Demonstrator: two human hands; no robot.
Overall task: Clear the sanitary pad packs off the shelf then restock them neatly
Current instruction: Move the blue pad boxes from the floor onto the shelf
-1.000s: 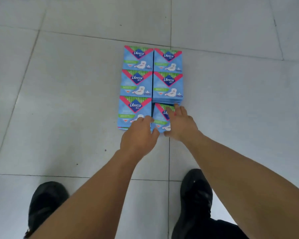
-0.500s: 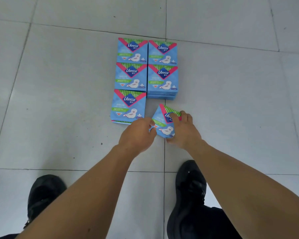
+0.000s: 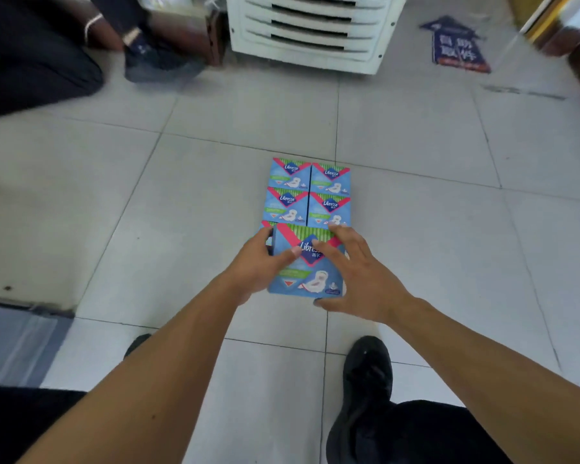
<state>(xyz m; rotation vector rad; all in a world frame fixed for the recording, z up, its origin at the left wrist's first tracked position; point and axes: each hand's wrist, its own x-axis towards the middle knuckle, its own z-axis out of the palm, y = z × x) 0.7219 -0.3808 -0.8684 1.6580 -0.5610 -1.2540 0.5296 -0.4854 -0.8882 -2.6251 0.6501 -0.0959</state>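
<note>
I lift one blue Libresse sanitary pad pack (image 3: 307, 276) above the tiled floor, its front facing me. My left hand (image 3: 258, 266) grips its left edge with the thumb on the front. My right hand (image 3: 359, 276) clasps the right side, fingers spread over the top and front, thumb under the bottom corner. Beyond it, several more packs lie flat on the floor in two touching columns (image 3: 290, 177) (image 3: 329, 209). Only a sliver of the nearest left floor pack (image 3: 266, 226) shows behind my left hand.
A white louvred unit (image 3: 308, 28) stands on the floor ahead. A person in dark clothes (image 3: 47, 61) crouches at the far left. A blue arrow sticker (image 3: 459, 45) marks the floor at the far right. My black shoe (image 3: 365, 380) is below the packs; a grey mat (image 3: 14, 339) lies left.
The near-right pack has come up off the floor, now level and held in both hands. The camera has tilted up, bringing the white unit and the crouching person into view.
</note>
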